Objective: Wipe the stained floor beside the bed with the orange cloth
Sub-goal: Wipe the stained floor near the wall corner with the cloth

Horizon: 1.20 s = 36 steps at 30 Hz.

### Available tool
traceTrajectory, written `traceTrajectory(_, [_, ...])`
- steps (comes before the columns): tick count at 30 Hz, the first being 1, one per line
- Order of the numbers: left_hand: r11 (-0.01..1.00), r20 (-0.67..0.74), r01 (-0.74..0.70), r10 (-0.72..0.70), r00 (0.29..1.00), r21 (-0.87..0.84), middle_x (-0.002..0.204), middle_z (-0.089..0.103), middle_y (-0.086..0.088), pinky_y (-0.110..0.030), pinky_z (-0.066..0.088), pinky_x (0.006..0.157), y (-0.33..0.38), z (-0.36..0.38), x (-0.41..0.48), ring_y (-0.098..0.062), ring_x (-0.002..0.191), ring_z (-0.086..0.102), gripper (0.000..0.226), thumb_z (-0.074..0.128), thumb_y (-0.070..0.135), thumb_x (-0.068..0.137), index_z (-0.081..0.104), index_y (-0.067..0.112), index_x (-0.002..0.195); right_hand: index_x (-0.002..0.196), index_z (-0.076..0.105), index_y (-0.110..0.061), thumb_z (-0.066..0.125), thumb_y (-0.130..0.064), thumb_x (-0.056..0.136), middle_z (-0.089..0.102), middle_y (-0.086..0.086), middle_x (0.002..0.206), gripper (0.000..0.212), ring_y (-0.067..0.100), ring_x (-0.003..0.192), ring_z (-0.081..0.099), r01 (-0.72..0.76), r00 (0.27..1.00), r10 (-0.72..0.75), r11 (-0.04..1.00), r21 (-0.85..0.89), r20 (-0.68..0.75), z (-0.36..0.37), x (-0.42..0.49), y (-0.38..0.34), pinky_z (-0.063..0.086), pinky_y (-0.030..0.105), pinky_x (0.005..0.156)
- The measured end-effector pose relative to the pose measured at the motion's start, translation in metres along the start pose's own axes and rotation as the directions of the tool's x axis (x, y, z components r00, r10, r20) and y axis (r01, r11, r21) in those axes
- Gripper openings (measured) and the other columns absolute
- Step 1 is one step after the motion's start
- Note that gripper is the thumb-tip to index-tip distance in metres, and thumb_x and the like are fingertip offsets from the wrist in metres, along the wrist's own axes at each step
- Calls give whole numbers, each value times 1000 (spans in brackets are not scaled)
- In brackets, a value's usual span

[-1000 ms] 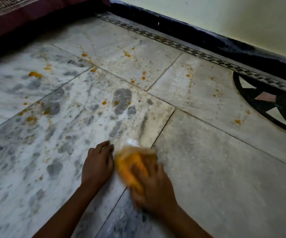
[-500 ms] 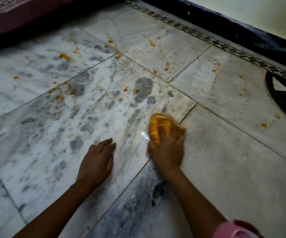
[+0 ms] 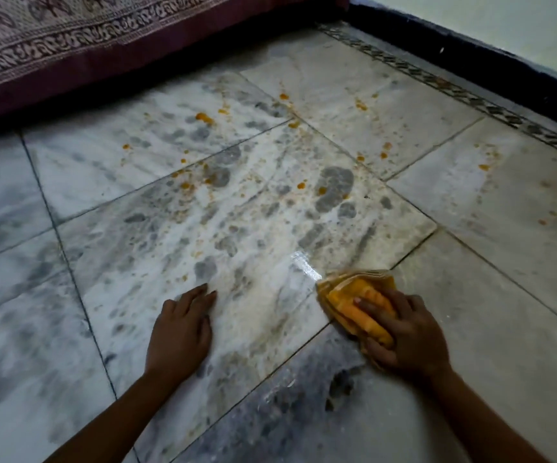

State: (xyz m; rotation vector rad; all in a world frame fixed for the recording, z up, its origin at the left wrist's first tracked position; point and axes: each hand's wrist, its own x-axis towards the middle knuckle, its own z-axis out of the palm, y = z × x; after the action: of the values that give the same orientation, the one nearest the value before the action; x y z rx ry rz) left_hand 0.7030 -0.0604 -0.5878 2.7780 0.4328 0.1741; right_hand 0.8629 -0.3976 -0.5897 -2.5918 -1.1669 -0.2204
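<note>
My right hand point(image 3: 404, 332) lies on the bunched orange cloth point(image 3: 354, 295), fingers curled over it, holding it down on the marble floor point(image 3: 270, 228) near a tile joint. A wet shiny streak point(image 3: 304, 267) sits just beyond the cloth. My left hand point(image 3: 180, 332) rests flat on the floor, fingers straight, to the left of the cloth. Orange stains point(image 3: 203, 117) and fine specks are scattered over the tiles farther out, towards the bed point(image 3: 70, 45).
The bed with a maroon patterned cover runs along the top left, dark shadow under its edge. A patterned border strip point(image 3: 471, 95) and dark skirting point(image 3: 471, 45) line the wall at top right. Grey veins mark the tiles.
My right hand has pulled the cloth back towards me and a little to the right, leaving a wet streak. The left hand has stayed planted. The view has tilted towards the bed.
</note>
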Motion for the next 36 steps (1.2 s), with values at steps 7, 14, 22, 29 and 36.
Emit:
traceTrajectory(7, [994,18,105,-105,994,-21,118,61,-13,-41,51,71,11,0,2,-35,89,60,48,31,29,83,64,11,114,116,67,-33,53,-52,66,61,10,119,55,32,83,49,-365,930,365,931,5,-42,4,6,-37,50,38,64])
traceTrajectory(14, [997,34,25,-23,999,-69,122,60,-9,-35,52,73,-2,-7,6,-29,92,63,46,32,31,84,64,15,113,116,67,-33,47,-55,69,61,11,118,55,33,84,50,-546,837,545,837,-31,-44,9,14,-63,48,37,64])
traceTrajectory(22, [994,92,29,-20,996,-102,115,65,-8,-32,55,70,-4,-12,8,-26,87,67,44,38,31,78,69,18,106,114,67,-34,45,-58,67,61,10,117,57,34,83,50,-587,809,587,809,-41,-5,5,16,-70,48,41,63])
traceTrajectory(29, [989,117,-39,55,992,-141,112,65,2,-22,49,51,-12,-15,27,-15,83,65,39,42,31,74,69,27,102,105,73,-28,43,-56,63,65,14,108,59,38,79,54,-639,769,639,764,-90,-38,12,20,-77,49,43,60])
traceTrajectory(36, [994,37,-88,91,995,-65,103,66,-7,-31,51,57,-15,-6,54,-27,73,63,39,40,27,75,70,16,96,130,53,-33,70,-50,70,37,10,140,65,39,116,41,-804,595,804,595,5,-8,31,73,-135,45,44,90])
